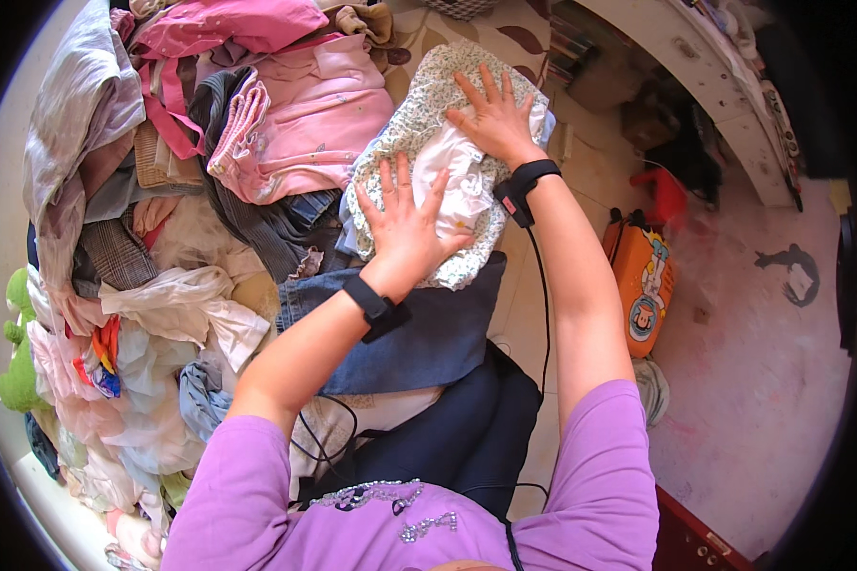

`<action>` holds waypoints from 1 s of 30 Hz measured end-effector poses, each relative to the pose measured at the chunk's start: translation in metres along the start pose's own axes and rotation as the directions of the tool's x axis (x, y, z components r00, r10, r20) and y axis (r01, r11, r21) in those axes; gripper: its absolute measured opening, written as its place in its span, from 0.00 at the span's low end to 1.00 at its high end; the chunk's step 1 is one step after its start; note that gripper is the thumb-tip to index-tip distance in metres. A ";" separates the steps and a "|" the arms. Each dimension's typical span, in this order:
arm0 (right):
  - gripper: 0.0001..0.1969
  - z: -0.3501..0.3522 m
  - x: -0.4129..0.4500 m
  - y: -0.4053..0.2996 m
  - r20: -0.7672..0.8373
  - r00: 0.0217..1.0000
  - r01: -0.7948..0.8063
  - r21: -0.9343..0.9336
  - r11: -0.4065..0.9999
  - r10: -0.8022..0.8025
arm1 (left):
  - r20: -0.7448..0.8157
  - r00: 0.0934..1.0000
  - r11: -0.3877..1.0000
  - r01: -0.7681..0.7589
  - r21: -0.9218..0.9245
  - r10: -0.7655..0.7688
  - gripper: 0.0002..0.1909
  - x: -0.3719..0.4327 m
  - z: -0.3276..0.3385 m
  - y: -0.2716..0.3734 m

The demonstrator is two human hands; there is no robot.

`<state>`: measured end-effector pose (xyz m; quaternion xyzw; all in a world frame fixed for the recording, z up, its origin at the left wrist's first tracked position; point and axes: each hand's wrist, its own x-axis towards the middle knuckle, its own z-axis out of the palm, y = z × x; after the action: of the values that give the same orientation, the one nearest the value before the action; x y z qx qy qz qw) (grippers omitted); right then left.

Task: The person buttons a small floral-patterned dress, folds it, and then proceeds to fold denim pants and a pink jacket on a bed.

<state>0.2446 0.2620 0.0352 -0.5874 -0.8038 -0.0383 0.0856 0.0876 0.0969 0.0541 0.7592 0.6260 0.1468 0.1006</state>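
A floral-print cloth garment (435, 78) lies spread before me with a white lining or inner piece (443, 168) showing on top. My left hand (407, 214) presses flat on its near left part, fingers spread. Farther up and to the right, my right hand (496, 118) rests palm down on the same garment, its fingers also apart. Light blue fabric shows from under the garment's edges. Blue denim (428, 335) lies nearer to me, partly beneath my left forearm. Both wrists wear black straps.
Folded pink clothes (314, 121) lie left of the floral garment. A large heap of mixed clothes (150, 385) covers the left side, with a green plush toy (18, 350) at its edge. An orange case with a cartoon astronaut (643, 285) stands on the right. Black cables run beside my arms.
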 end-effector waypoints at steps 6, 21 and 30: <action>0.31 0.016 -0.003 0.036 0.028 0.999 -0.049 0.183 0.982 0.045 | 0.010 1.000 0.992 -0.025 -0.120 0.027 0.47 0.005 0.015 0.005; 0.32 -0.087 -0.054 -0.006 0.160 0.969 -0.229 0.276 0.934 0.190 | 0.300 0.952 0.982 0.105 -0.154 -0.055 0.45 0.009 -0.025 -0.015; 0.16 -0.171 -0.233 -0.148 0.419 0.908 -0.409 0.877 -0.252 -0.014 | 0.003 0.999 0.609 0.028 -0.793 -0.042 0.14 -0.117 -0.132 -0.077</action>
<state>0.1881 -0.0295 0.1667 -0.4222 -0.4234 0.6935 0.4019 -0.0493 -0.0067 0.1410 0.6233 0.5121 0.4123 0.4235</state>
